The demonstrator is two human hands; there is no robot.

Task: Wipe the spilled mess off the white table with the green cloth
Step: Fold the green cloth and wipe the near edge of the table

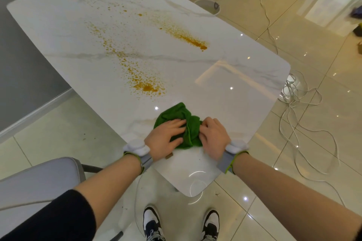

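Green cloth is lying bunched at the near end of the white desk; left grip is pressing flat on it, fingers straight; right grip is pinching its edge with curled fingers; orange spill is sitting beyond the cloth, apart, in two streaks.

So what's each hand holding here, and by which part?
The green cloth: left hand presses flat on its left half, right hand pinches its bunched right edge.

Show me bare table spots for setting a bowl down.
Bare white table: right side, between green cloth and right orange streak; near corner, behind left hand and right hand. Crowded: middle, around left orange streak.
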